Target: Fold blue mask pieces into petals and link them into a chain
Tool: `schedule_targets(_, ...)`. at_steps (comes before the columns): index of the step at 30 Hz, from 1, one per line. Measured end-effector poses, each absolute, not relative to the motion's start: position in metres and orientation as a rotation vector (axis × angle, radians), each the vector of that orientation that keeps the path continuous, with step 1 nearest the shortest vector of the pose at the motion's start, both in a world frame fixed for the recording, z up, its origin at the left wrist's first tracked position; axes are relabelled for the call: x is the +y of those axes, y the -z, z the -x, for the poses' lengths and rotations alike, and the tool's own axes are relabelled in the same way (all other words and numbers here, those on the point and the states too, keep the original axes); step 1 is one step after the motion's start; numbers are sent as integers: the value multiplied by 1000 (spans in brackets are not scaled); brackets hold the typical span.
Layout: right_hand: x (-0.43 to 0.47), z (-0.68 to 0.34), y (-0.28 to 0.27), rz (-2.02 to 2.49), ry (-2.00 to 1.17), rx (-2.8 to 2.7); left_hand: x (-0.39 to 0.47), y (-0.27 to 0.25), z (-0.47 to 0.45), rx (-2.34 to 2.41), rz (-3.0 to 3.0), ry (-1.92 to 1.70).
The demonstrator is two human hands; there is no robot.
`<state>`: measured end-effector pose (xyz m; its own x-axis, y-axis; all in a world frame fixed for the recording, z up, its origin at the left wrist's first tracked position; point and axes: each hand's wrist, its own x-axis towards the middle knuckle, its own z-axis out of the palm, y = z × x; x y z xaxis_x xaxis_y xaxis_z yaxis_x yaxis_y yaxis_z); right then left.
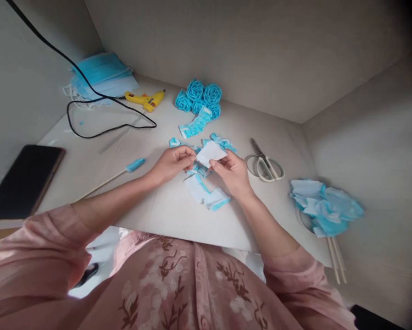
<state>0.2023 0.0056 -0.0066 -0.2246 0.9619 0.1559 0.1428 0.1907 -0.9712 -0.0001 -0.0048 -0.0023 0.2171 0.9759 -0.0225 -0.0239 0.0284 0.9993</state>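
A small white piece of mask fabric (211, 154) is held up between my hands over the middle of the table. My right hand (232, 172) grips its right side, thumb on the near face. At its left edge, my left hand (175, 161) is closed with thumb and fingertips pinched together on the piece. Below and behind it lie blue and white folded pieces (223, 140), partly hidden by the hands. Nearer to me rest flat white strips with blue edges (206, 191). A pleated blue strip (196, 123) lies farther back.
Blue fabric roses (199, 95) sit at the back. Scissors (265, 162) lie on the right, near a heap of blue-white scraps (325, 206). To the left are a yellow glue gun (146, 98) with black cord, face masks (101, 75), a blue-tipped stick (134, 165) and a phone (23, 178).
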Motion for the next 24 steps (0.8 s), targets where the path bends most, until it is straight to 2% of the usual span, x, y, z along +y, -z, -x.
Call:
schedule_targets(4, 3, -205, 3, 980, -582, -1849, -4, 3, 1, 1047, -1171, -996)
schedule_targets(7, 2, -205, 3, 791, -282, -2010, -6, 5, 1, 963, -1174, -852)
schedule_targets(10, 1, -203, 5, 706, -125, -2080, -8, 5, 0, 919, -1221, -823)
schedule_targets(13, 0, -202, 7, 738, -112, -2078, -9, 1, 1, 961, -1272, -890)
schedule_targets(17, 2, -205, 7, 915, -319, -1870, -7, -3, 2, 985, -1302, -959)
schedule_targets(24, 2, -202, 4, 964, -1383, -1484, -6, 3, 1, 1012, -1388, -962)
